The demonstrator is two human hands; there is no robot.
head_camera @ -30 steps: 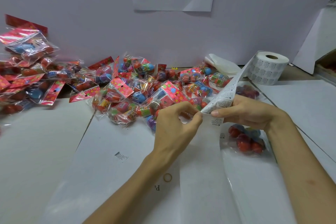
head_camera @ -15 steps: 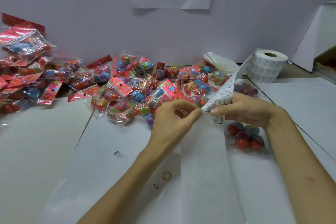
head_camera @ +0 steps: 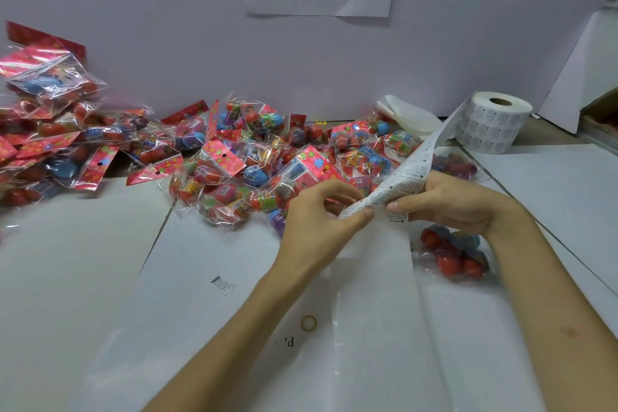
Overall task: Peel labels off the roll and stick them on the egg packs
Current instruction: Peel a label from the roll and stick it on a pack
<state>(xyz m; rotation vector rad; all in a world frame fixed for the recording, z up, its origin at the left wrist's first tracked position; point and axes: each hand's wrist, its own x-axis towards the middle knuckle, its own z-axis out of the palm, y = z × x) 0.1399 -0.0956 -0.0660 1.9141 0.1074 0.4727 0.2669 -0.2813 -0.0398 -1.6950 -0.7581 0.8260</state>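
Left hand [head_camera: 317, 221] and right hand [head_camera: 461, 204] pinch the white printed label strip [head_camera: 409, 174] from the white paper roll [head_camera: 491, 125] at two o'clock, mid-peel; heaped clear-bagged egg packs [head_camera: 247, 170] at eleven o'clock seemingly await labels.

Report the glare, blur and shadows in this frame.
Head view: soft, even light, a faint shadow under the white paper sign; white glints on the clear cellophane egg packs; packs at the left edge look smeared; the white printed label strip pinched by left hand and right hand is sharp.
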